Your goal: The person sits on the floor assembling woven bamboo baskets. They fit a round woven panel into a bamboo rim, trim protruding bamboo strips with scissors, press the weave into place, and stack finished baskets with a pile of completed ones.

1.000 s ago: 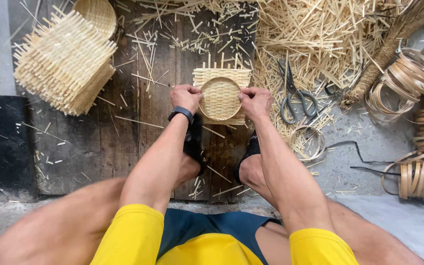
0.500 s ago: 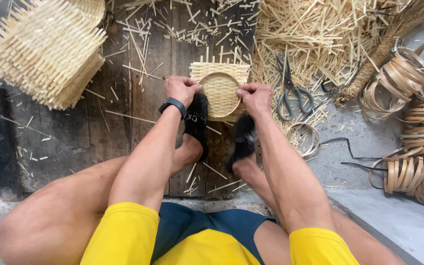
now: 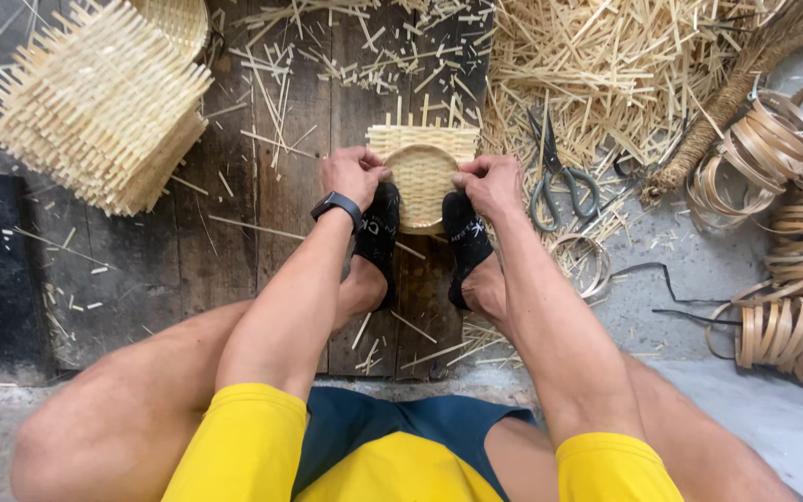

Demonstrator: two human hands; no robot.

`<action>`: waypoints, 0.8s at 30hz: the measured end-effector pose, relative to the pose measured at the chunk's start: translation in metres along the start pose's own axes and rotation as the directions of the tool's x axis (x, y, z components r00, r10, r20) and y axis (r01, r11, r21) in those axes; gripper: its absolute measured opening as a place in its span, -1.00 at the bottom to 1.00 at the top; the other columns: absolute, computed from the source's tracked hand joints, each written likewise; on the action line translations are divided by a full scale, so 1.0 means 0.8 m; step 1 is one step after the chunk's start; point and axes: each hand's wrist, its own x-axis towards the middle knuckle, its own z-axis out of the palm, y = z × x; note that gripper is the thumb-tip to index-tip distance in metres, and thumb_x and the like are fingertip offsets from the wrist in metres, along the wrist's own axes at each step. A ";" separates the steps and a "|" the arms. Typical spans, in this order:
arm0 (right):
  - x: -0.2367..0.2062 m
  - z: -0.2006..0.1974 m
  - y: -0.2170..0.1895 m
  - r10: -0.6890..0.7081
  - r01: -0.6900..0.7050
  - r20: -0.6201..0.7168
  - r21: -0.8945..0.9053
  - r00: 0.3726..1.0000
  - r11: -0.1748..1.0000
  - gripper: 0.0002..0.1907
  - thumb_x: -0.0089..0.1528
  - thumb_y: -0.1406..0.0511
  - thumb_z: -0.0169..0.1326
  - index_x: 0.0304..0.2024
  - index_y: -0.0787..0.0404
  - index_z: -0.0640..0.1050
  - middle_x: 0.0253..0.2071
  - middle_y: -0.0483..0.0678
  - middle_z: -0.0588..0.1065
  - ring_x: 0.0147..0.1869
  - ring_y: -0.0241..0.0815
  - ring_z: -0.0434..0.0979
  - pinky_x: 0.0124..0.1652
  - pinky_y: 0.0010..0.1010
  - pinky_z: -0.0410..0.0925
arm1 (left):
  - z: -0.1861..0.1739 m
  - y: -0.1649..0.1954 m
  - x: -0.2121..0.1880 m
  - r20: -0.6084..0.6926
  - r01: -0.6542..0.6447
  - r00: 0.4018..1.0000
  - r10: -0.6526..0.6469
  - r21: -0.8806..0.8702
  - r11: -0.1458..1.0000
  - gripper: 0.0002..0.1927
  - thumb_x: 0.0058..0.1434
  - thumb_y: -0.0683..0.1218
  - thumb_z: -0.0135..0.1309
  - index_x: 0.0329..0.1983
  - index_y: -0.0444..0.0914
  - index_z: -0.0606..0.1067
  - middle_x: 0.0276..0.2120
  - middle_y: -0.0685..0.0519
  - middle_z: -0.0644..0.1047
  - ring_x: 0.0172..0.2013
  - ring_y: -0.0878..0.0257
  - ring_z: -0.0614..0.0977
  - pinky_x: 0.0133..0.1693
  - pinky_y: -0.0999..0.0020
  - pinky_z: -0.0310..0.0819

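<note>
Bamboo strips form a small woven basket at centre frame, braced between two socked feet; the left hand and right hand pinch its rim, fingers curled closed. Its round base looks woven, but loose stakes along the top edge remain unfinished, while finished-looking pieces are stacked upper left.
</note>
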 end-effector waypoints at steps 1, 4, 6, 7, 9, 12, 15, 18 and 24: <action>-0.004 0.002 0.000 0.023 -0.023 -0.001 -0.008 1.000 1.000 -0.77 0.04 0.30 0.39 -0.24 0.19 0.73 -0.36 0.01 0.66 -0.30 -0.23 0.64 -0.18 -0.42 0.47 | 0.001 0.000 -0.002 -0.010 -0.018 1.000 0.018 0.000 1.000 -0.84 -0.06 -0.13 0.42 -0.39 -0.20 0.69 -0.46 0.01 0.67 -0.41 0.22 0.70 -0.28 0.32 0.57; -0.009 0.006 0.003 0.058 -0.058 -0.020 -0.019 0.998 0.998 -0.79 0.06 0.30 0.37 -0.24 0.18 0.74 -0.35 0.01 0.66 -0.27 -0.20 0.64 -0.14 -0.41 0.46 | 0.004 -0.001 -0.003 -0.026 -0.044 0.999 0.044 0.001 0.999 -0.84 -0.08 -0.14 0.43 -0.41 -0.20 0.70 -0.45 0.00 0.68 -0.40 0.21 0.71 -0.26 0.32 0.57; -0.006 0.006 0.007 0.051 -0.052 -0.022 -0.018 0.998 0.999 -0.79 0.05 0.31 0.38 -0.25 0.18 0.74 -0.34 0.02 0.66 -0.26 -0.20 0.65 -0.13 -0.41 0.46 | 0.004 -0.001 -0.002 -0.017 0.007 1.000 -0.006 0.006 1.000 -0.83 -0.09 -0.14 0.44 -0.40 -0.20 0.70 -0.44 -0.01 0.68 -0.40 0.21 0.71 -0.26 0.33 0.57; -0.004 0.006 0.009 0.033 -0.033 -0.021 -0.010 0.999 0.999 -0.79 0.05 0.31 0.38 -0.25 0.18 0.74 -0.33 0.02 0.66 -0.25 -0.20 0.65 -0.13 -0.41 0.46 | 0.003 -0.001 0.000 -0.013 0.026 1.000 -0.026 -0.004 1.000 -0.83 -0.10 -0.14 0.44 -0.41 -0.20 0.70 -0.45 -0.01 0.68 -0.41 0.22 0.71 -0.26 0.33 0.58; 0.000 0.003 0.010 -0.004 0.004 -0.020 0.005 1.000 1.000 -0.79 0.05 0.32 0.38 -0.25 0.19 0.73 -0.33 0.02 0.67 -0.25 -0.20 0.66 -0.13 -0.41 0.46 | 0.001 0.000 0.003 -0.003 0.066 0.998 -0.066 -0.024 0.998 -0.81 -0.13 -0.15 0.45 -0.42 -0.20 0.70 -0.47 -0.01 0.68 -0.42 0.24 0.71 -0.27 0.33 0.59; -0.005 0.006 0.007 0.009 -0.008 -0.018 0.020 1.000 1.000 -0.78 0.04 0.32 0.37 -0.24 0.18 0.72 -0.33 -0.01 0.66 -0.25 -0.19 0.67 -0.15 -0.40 0.47 | -0.002 0.004 0.004 0.077 0.070 0.995 -0.070 0.001 0.998 -0.82 -0.04 -0.16 0.41 -0.35 -0.19 0.70 -0.40 -0.03 0.67 -0.36 0.22 0.71 -0.22 0.29 0.59; -0.033 0.025 -0.007 -0.471 0.301 -0.330 -0.454 0.818 0.839 -0.85 0.02 0.28 0.39 -0.39 0.19 0.71 -0.34 0.03 0.63 -0.23 -0.06 0.62 -0.17 -0.25 0.45 | 0.005 0.017 0.004 -0.004 -0.230 0.967 0.254 0.413 0.881 -0.95 0.10 -0.14 0.36 -0.38 -0.20 0.70 -0.27 -0.02 0.59 -0.20 0.12 0.58 -0.15 0.24 0.52; -0.080 0.069 -0.016 0.475 -0.459 0.011 0.279 0.880 0.843 -0.66 0.26 0.12 0.22 -0.37 0.30 0.60 -0.51 -0.02 0.56 -0.51 -0.19 0.50 -0.43 -0.34 0.38 | 0.021 0.030 0.004 0.048 -0.694 0.694 0.719 0.313 0.649 -0.82 0.13 -0.07 0.32 -0.20 -0.16 0.69 -0.20 0.02 0.52 -0.04 0.06 0.48 -0.01 0.20 0.49; -0.112 0.128 0.000 0.526 -0.528 0.230 0.660 0.819 0.534 -0.66 0.25 0.19 0.24 -0.43 0.34 0.52 -0.56 -0.08 0.47 -0.60 -0.27 0.39 -0.61 -0.40 0.18 | 0.043 0.036 0.024 -0.002 -0.769 0.633 0.774 0.115 0.629 -0.87 0.28 0.02 0.23 -0.22 -0.09 0.68 -0.12 0.08 0.53 -0.03 0.05 0.45 0.02 0.17 0.43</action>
